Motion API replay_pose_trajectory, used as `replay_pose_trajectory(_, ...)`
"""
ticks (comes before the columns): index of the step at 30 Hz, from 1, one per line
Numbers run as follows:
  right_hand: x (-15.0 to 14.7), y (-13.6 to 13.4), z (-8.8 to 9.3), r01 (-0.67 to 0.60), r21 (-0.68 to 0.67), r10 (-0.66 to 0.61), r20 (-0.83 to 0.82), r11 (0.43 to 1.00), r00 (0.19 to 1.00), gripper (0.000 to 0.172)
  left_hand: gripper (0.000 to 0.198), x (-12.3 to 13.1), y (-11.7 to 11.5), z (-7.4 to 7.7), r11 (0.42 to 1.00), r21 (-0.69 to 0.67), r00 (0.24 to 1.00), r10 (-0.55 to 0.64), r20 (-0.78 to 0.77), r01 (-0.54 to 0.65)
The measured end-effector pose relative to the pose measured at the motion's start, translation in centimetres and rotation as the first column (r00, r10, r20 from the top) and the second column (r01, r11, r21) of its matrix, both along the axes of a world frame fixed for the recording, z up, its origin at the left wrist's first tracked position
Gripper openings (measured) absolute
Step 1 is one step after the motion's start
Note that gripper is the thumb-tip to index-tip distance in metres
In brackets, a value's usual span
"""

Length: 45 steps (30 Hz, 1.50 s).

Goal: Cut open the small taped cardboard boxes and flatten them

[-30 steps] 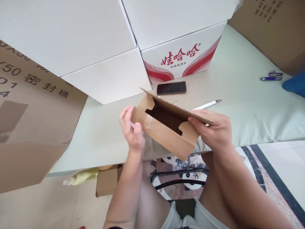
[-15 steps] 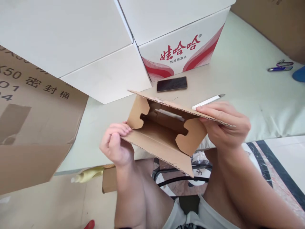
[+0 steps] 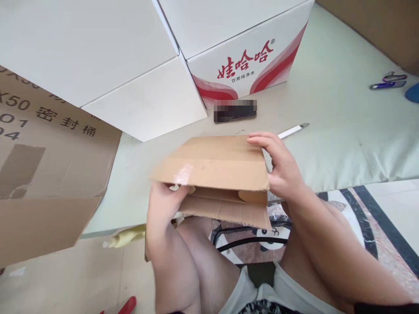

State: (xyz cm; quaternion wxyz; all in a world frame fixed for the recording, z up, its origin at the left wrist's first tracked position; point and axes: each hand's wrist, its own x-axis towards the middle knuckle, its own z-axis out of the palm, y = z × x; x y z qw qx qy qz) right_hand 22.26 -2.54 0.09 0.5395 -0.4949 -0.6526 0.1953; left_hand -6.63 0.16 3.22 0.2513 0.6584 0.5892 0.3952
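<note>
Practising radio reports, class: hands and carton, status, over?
Left hand holds carton by left end. Right hand at its right side. Near side open. White-handled knife just beyond right hand.

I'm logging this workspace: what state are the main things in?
Small brown box: held, opening unsealed
Phone: lying flat, visible screen dark
White-handled tool: lying flat, grey tip bare
Red-printed carton: upright, lettering forward
Purple pen-like item: lying flat
</note>
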Motion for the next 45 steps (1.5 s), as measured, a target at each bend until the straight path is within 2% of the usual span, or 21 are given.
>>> replay_pose_trajectory(2,-0.3,0.0,-0.3,-0.084,0.010,0.084,0.043,0.996,0.996,0.051,0.060,0.1,0.5,-1.2,0.998,0.063,1.000,0.030,-0.002,-0.030)
replay_pose_trajectory(5,-0.8,-0.1,-1.0,-0.134,0.028,0.131,0.071,0.991,0.989,0.060,0.063,0.4,1.5,-2.8,0.991,0.083,0.992,0.102,0.075,-0.108)
replay_pose_trajectory(9,-1.6,0.1,-2.1,-0.046,-0.012,0.047,0.050,0.999,0.998,0.084,0.063,1.4,2.4,-4.4,0.967,0.144,0.969,0.185,0.167,-0.209)
replay_pose_trajectory(12,-2.3,0.1,-2.6,0.048,-0.101,-0.040,0.081,0.994,0.996,0.089,0.066,2.3,2.6,-4.8,0.943,0.214,0.960,0.221,0.174,-0.255)
replay_pose_trajectory(14,-2.5,0.0,-2.7,0.147,-0.160,-0.127,0.130,0.976,0.983,0.085,0.069,2.8,2.4,-4.9,0.929,0.282,0.968,0.204,0.148,-0.239)
replay_pose_trajectory(17,-2.3,0.0,-2.8,0.313,-0.260,-0.276,0.168,0.913,0.946,0.073,0.080,3.6,2.1,-5.0,0.893,0.428,0.988,0.100,0.116,-0.141)
replay_pose_trajectory(20,-1.5,0.4,-3.2,0.397,-0.288,-0.386,0.098,0.871,0.917,0.065,0.081,4.1,1.9,-4.8,0.871,0.491,0.992,-0.039,0.117,-0.023)
replay_pose_trajectory(23,-0.4,0.8,-3.6,0.359,-0.201,-0.379,-0.069,0.911,0.923,0.051,0.077,4.2,1.7,-4.3,0.942,0.326,0.932,-0.186,0.312,0.079)
replay_pose_trajectory(25,0.2,1.0,-3.7,0.318,-0.146,-0.339,-0.157,0.937,0.927,0.035,0.076,4.0,1.9,-3.8,0.978,0.168,0.827,-0.192,0.528,0.120)
replay_pose_trajectory(27,0.6,1.1,-3.7,0.324,-0.100,-0.338,-0.187,0.941,0.923,0.027,0.070,3.6,2.4,-3.6,0.995,0.055,0.713,-0.101,0.694,0.087)
replay_pose_trajectory(30,0.7,1.1,-3.9,0.353,-0.026,-0.351,-0.198,0.935,0.915,0.031,0.049,2.9,3.2,-3.5,0.993,-0.118,0.594,0.081,0.800,0.023)
replay_pose_trajectory(32,0.6,1.1,-4.1,0.301,0.022,-0.287,-0.240,0.953,0.927,0.029,0.044,2.7,3.2,-3.5,0.963,-0.256,0.536,0.175,0.826,0.080)
replay_pose_trajectory(35,0.6,1.2,-4.4,0.144,0.054,-0.121,-0.305,0.988,0.945,0.027,0.058,2.4,2.7,-3.5,0.904,-0.385,0.455,0.269,0.849,0.185)
replay_pose_trajectory(37,0.8,1.3,-4.4,0.057,0.047,-0.039,-0.320,0.997,0.947,0.029,0.061,1.9,2.4,-3.7,0.887,-0.424,0.439,0.312,0.843,0.183)
replay_pose_trajectory(40,1.3,1.4,-4.1,0.011,0.040,0.004,-0.356,0.999,0.935,0.033,0.054,0.3,2.3,-4.4,0.860,-0.476,0.471,0.348,0.811,0.184)
replay_pose_trajectory(43,1.7,1.1,-3.2,0.008,0.021,0.002,-0.422,1.000,0.907,0.036,0.052,-1.2,2.2,-5.2,0.831,-0.495,0.511,0.319,0.798,0.253)
replay_pose_trajectory(45,1.9,0.8,-2.4,-0.067,0.007,0.062,-0.485,0.998,0.872,0.040,0.053,-1.6,2.0,-5.3,0.839,-0.458,0.486,0.281,0.828,0.295)
